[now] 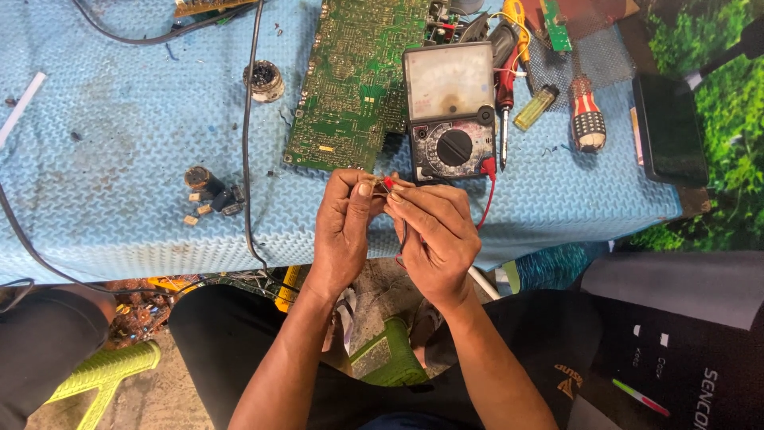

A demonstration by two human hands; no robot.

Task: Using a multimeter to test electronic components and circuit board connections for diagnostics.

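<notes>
Both hands meet at the mat's near edge: left hand (342, 227) pinches one small brownish component (374, 181), right hand (434, 231) pinches one red-tipped probe (389, 184) against it. Just beyond them sits one grey analog multimeter (450, 111) beside one big green circuit board (354, 80). Further right: one yellow plastic lighter (535, 107).

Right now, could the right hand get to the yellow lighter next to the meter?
Probably yes. The right hand is busy pinching the red probe tip, but the lighter lies exposed on the blue mat beside the meter, with nothing covering it.
</notes>
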